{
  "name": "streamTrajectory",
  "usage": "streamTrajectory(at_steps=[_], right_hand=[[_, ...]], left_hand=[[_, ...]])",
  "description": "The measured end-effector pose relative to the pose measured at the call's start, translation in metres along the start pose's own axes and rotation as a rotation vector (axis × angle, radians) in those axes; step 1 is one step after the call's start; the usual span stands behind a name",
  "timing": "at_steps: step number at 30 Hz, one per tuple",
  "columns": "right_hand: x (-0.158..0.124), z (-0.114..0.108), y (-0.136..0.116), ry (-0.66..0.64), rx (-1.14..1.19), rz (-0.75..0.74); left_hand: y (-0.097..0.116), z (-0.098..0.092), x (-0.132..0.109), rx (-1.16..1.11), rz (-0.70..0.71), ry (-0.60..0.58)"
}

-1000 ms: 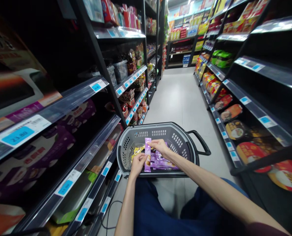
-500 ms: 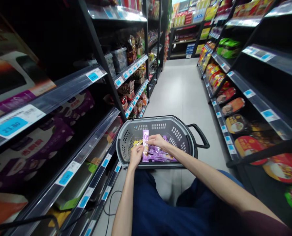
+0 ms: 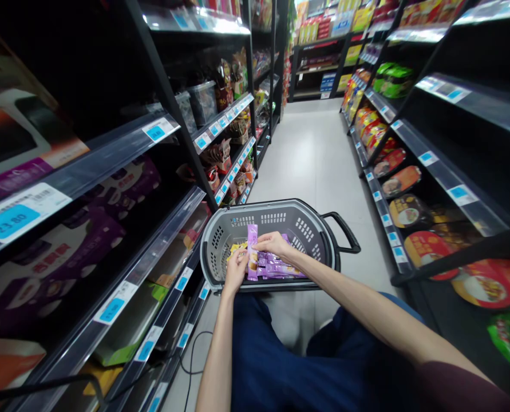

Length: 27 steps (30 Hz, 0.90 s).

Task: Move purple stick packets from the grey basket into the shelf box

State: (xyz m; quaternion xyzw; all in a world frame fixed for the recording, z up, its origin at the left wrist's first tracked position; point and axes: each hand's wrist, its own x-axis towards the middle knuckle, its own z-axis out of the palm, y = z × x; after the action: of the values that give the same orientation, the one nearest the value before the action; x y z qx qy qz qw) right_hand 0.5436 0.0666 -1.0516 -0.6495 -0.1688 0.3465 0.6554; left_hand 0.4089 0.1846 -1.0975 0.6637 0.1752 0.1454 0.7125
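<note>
Upright between my two hands stands a slim purple snack packet (image 3: 252,252), above the open grey shopping basket (image 3: 273,212). My left hand (image 3: 236,270) pinches its left edge, while my right hand (image 3: 273,244) grips the opposite edge from the right. Several more purple packets (image 3: 280,269) lie in a loose pile in the basket, partly hidden under my right hand. Yellow packets (image 3: 233,249) show behind my left hand, on the basket's left side. The basket sits in front of my knees, its black handle (image 3: 344,233) sticking out to the right.
Shelves with price labels line the left, holding large purple packs (image 3: 66,246). Along the right shelf stand instant-noodle bowls (image 3: 410,213) and green packs (image 3: 394,80). Pale floor (image 3: 308,149) runs between them towards a back shelf. A black cable (image 3: 190,366) lies at the lower left.
The view has shifted slightly, so shelves and basket sit a little further left. Both hands keep hold of the same purple packet in nearly the same place.
</note>
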Motion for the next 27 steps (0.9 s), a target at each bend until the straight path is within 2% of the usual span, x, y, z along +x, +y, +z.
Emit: streamTrajectory(at_steps=[10,20,27], right_hand=[[0.0039,-0.0026,-0.0008,-0.111,-0.061,-0.049],[0.008,-0.0041,0.005,-0.096,-0.08,-0.055],[0.0017,-0.0027,-0.0042,-0.143,-0.073,-0.056]], left_hand=[[0.0009,-0.0003,0.0008,-0.018,-0.015,0.016],[0.0023,0.0019,0.0005,-0.011,0.02,0.051],[0.0057,0.0033,-0.002,-0.045,0.023,0.053]])
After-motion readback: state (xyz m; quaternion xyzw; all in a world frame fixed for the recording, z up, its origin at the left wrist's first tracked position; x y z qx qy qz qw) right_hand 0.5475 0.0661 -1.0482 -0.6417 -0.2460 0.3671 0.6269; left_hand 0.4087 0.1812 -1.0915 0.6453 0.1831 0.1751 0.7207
